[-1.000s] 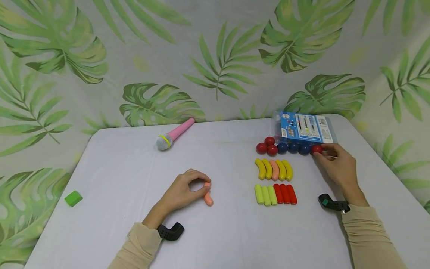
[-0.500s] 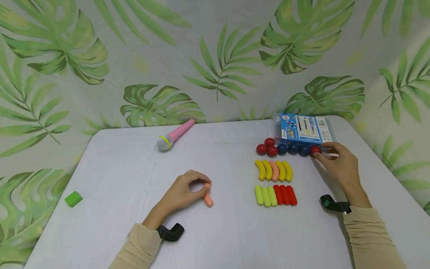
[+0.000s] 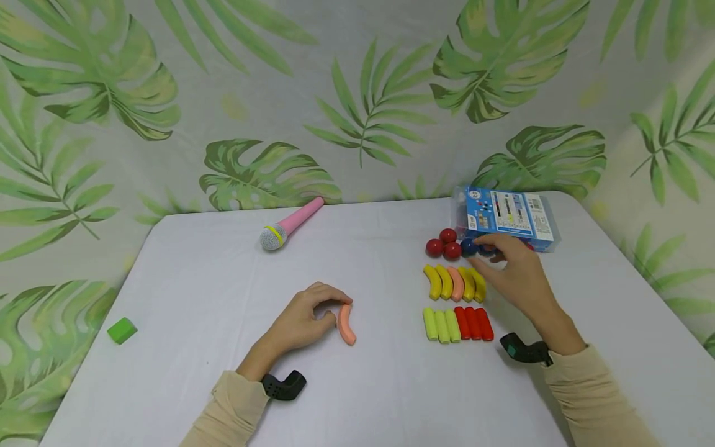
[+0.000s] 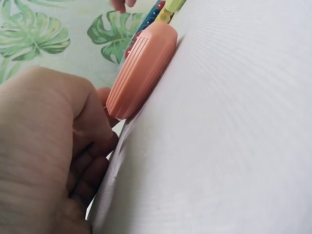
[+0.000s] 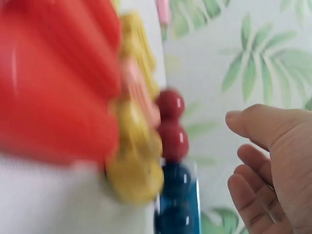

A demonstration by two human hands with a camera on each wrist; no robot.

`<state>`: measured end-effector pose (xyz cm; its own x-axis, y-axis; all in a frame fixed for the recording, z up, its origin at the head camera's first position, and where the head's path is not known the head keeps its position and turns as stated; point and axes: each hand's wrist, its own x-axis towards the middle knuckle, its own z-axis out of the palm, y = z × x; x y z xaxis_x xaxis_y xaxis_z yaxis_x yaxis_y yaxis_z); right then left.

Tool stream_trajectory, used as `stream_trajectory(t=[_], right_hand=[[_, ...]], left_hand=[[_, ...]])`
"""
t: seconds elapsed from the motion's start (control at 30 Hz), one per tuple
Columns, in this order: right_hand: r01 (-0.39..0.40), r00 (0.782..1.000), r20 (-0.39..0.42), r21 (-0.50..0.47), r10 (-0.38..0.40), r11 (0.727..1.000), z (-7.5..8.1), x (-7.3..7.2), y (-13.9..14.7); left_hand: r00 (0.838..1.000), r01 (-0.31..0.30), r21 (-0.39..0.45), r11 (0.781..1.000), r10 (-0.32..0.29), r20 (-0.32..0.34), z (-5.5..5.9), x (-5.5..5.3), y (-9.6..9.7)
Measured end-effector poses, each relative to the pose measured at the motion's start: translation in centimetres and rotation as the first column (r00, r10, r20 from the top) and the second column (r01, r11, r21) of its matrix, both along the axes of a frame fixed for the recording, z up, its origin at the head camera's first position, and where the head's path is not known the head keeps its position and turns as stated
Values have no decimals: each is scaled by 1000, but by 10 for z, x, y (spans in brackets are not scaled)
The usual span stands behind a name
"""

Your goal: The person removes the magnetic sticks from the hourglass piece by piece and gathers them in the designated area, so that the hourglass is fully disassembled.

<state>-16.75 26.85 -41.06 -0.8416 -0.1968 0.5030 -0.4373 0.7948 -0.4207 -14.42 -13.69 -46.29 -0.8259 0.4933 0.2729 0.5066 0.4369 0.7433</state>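
Note:
In the head view my left hand rests on the table beside a salmon curved piece. Its index fingertip is at the piece's far end, while the thumb is apart from it. The left wrist view has the ribbed salmon piece lying on the cloth, partly in front of a fingertip. My right hand hovers with parted thumb and fingers over the row of blue balls, holding nothing. It hides part of that row and most of a red ball at the right end.
Several yellow curved pieces flank another salmon one. Nearer lie lime sticks and red sticks. Red balls sit by a clear blue-labelled box. A pink toy microphone and green block are left.
My right hand has let go of the red ball at the row's end and moved left over the blue balls. My left thumb has drawn back from the salmon piece.

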Motion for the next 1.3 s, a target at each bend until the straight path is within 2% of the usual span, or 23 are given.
stream_trajectory(t=[0.17, 0.3, 0.53, 0.67, 0.77, 0.93, 1.07, 1.23, 1.3], right_hand=[[-132, 991, 38, 24, 131, 991, 0, 12, -37], [-196, 979, 67, 34, 194, 980, -5, 18, -57], [-302, 938, 173, -12, 299, 953, -12, 33, -85], [-326, 918, 231, -21, 322, 945, -15, 46, -110], [-324, 916, 250, -1, 314, 946, -16, 56, -130], [-320, 915, 289, 89, 283, 943, -21, 64, -155], [-344, 900, 327, 126, 289, 930, -22, 65, -159], [-430, 860, 374, 163, 347, 888, -15, 65, -146], [-447, 858, 368, 194, 357, 873, -12, 63, -140]], left_hand=[[999, 37, -12, 999, -38, -28, -1, -1, 0], [998, 49, -20, 999, -50, -47, -1, -1, 1], [998, 36, -21, 999, -37, -47, 0, -1, 2], [998, 22, -16, 1000, -23, -54, 1, -2, 1], [999, -7, -16, 1000, 6, -50, 0, -2, 1], [999, -45, -21, 999, 45, -31, -1, -3, 0], [999, -45, -21, 999, 44, -26, -2, -3, 0], [999, -40, -16, 999, 40, -29, -2, -3, 0], [999, -44, -17, 999, 43, -29, -2, -3, 0]])
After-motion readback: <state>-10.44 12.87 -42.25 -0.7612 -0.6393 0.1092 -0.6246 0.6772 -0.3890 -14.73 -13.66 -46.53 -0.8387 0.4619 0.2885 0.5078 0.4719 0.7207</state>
